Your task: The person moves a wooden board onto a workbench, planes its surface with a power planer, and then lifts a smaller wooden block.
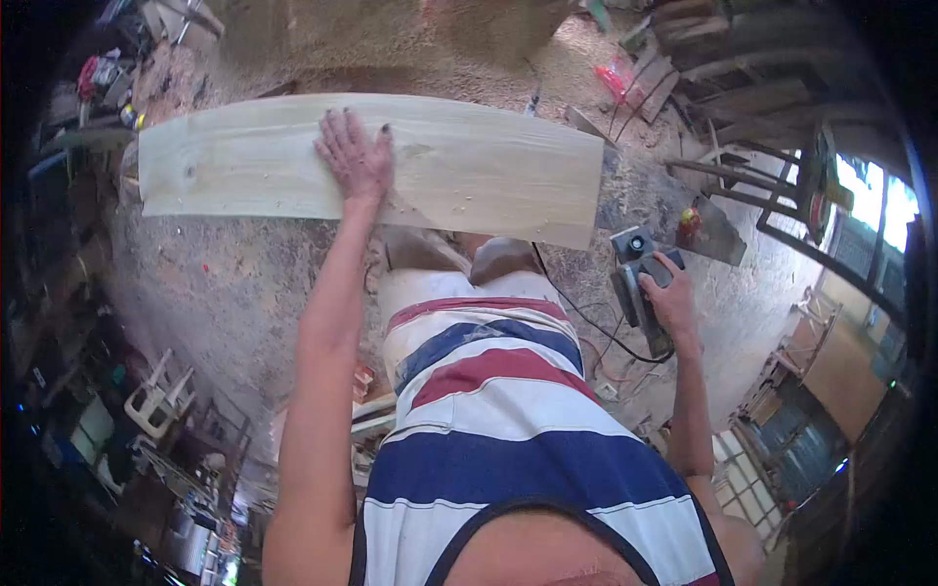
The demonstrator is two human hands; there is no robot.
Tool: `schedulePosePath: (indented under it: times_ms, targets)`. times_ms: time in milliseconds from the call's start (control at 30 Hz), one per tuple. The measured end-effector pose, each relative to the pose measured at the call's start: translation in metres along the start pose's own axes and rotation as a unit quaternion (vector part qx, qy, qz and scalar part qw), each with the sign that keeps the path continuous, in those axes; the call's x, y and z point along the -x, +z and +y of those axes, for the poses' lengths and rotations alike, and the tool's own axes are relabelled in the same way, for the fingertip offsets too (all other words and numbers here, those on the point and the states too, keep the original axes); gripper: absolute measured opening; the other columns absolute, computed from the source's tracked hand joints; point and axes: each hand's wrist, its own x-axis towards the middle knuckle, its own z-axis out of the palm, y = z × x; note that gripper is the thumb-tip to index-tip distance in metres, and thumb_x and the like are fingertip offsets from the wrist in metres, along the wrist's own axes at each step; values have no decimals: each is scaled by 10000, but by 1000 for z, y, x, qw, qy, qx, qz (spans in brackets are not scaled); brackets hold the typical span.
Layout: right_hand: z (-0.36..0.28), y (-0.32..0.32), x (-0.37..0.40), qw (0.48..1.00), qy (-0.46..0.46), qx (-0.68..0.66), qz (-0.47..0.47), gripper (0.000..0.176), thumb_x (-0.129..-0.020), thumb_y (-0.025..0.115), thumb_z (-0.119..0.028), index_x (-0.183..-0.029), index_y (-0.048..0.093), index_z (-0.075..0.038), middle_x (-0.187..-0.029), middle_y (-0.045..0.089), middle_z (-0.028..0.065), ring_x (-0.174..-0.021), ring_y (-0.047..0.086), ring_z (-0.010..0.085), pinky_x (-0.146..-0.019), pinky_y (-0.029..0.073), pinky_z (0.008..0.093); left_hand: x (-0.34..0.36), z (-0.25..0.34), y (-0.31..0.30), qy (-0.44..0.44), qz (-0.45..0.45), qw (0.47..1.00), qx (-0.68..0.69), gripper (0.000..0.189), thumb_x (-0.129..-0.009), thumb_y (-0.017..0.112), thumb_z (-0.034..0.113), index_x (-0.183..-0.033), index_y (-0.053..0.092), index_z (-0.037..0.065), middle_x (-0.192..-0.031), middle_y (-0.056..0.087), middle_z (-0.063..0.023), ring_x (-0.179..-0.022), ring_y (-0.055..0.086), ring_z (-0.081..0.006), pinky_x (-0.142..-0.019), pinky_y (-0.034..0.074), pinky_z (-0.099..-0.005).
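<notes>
A wide, pale wooden board point(489, 166) lies crosswise in front of me, its surface smooth with a few shavings along the near edge. My left hand point(356, 161) rests flat on it, left of the middle, fingers spread and holding nothing. Off the board's right end, my right hand point(668, 293) grips an electric planer point(637, 256) by its handle. The planer has a dark grey body with a round black knob at the front. It is apart from the board, and a black power cord point(596, 327) runs from its rear toward my legs.
Wood shavings cover the floor point(234, 293). Scrap timber point(723, 59) is piled at the upper right, near a red plastic bag point(616, 80). A red and yellow object point(690, 221) sits right of the planer. A white plastic stool point(156, 396) stands at lower left.
</notes>
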Motion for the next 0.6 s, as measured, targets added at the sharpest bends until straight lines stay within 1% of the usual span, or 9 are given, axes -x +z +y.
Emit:
schedulePosePath:
  times_ms: [33,67,167,233,300,367,433,533,600]
  targets:
    - [8,2,7,1000,6,-19,4,575,-908,792,-281,-1412,687,-25,-994,797,237,-890,793,288,-854,584,413,0,-2,1,3,-1,1000,-11,847,-1067,536,600,-1683,362,46,-1762,269,-262,-1656,188,-445,-1325,104,-658]
    - [27,6,7,999,-34,-10,12,564,-910,804,-282,-1401,690,-29,-1104,789,267,-1027,787,339,-926,580,414,1,-3,2,7,-2,1000,-20,847,-1066,537,600,-1682,363,46,-1761,270,-264,-1657,187,-442,-1325,108,-656]
    - [59,22,17,997,-81,-1,15,528,-923,807,-214,-1408,697,-35,-1012,793,134,-775,744,161,-745,603,339,2,-8,19,15,6,998,-67,840,-1066,543,584,-1684,357,46,-1766,259,-262,-1660,185,-433,-1326,120,-647]
    - [57,25,32,996,-82,26,10,574,-905,807,-292,-1411,691,-47,-1159,777,222,-958,764,320,-900,594,416,17,24,18,35,-7,997,-75,833,-1068,547,570,-1685,354,45,-1768,252,-260,-1660,186,-429,-1327,125,-641]
    - [74,32,40,996,-82,34,6,596,-890,812,-320,-1409,691,-52,-1331,723,277,-1208,714,437,-1044,561,460,49,80,9,67,-37,995,-58,824,-1070,552,558,-1683,356,43,-1769,249,-259,-1659,190,-428,-1328,129,-636]
    - [94,35,45,994,-99,46,-10,622,-887,810,-348,-1419,686,-50,-1313,725,281,-1196,717,439,-1033,567,476,96,135,11,179,-32,983,22,877,-1046,584,587,-1684,355,30,-1762,269,-272,-1664,184,-430,-1334,136,-629]
    - [100,32,55,992,-89,90,-28,641,-883,811,-358,-1421,680,-36,-1277,738,289,-1172,724,445,-1020,574,483,152,184,13,250,-65,963,71,880,-1030,619,566,-1692,352,51,-1777,258,-246,-1670,174,-417,-1345,109,-616]
    - [111,21,66,991,-88,98,-34,646,-878,818,-365,-1409,687,-23,-1214,753,303,-1137,741,443,-998,585,471,215,226,7,195,-87,969,123,868,-1030,625,550,-1706,340,87,-1796,239,-208,-1679,155,-405,-1348,89,-618]
    - [125,14,62,993,-107,42,-12,636,-876,822,-369,-1393,698,-20,-1174,763,305,-1122,753,430,-988,589,457,228,234,2,177,-97,974,107,831,-1053,600,521,-1720,322,111,-1815,202,-177,-1686,140,-386,-1343,89,-622]
